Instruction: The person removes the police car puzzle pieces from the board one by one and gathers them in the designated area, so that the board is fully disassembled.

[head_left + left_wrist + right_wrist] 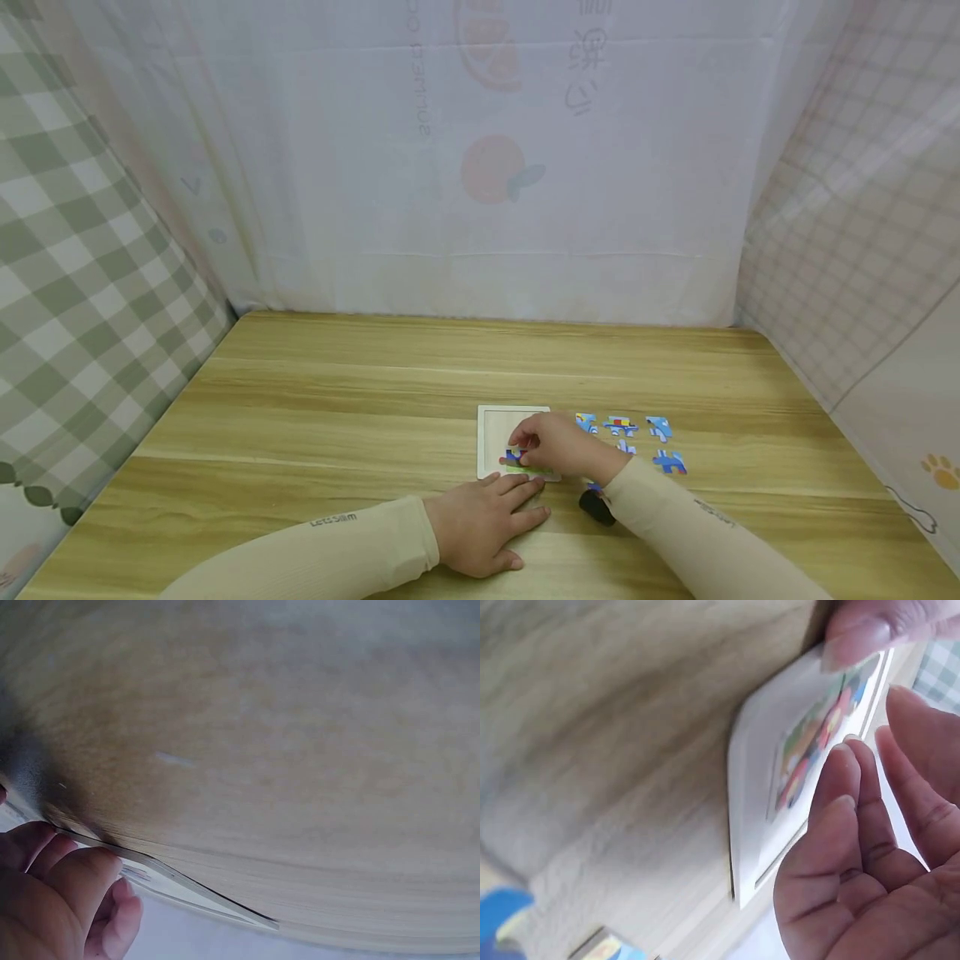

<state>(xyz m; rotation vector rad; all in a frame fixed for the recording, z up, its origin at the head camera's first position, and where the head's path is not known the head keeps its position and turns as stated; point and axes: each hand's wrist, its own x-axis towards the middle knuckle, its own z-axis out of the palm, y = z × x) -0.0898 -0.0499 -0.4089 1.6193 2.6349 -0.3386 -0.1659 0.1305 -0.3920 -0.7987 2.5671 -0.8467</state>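
A square puzzle tray [481, 442] with a pale raised rim lies on the table, some colourful pieces [516, 460] set in its lower part. The right hand [562, 446] is over the tray, its fingers bent loosely above those pieces. In the right wrist view, nothing shows between its fingers [838, 776] and thumb. My left hand [491, 525] lies palm down in front of the tray, fingers spread, with fingertips at the near rim. The left wrist view shows its fingers [82, 874] against the tray's edge [202, 892].
Several loose jigsaw pieces [670, 461] lie right of the tray, some partly hidden by the right forearm. A small black object [597, 507] is by the right wrist. White cloth [375, 208] hangs behind the wooden table [337, 417], with checked cloth [82, 250] at the left.
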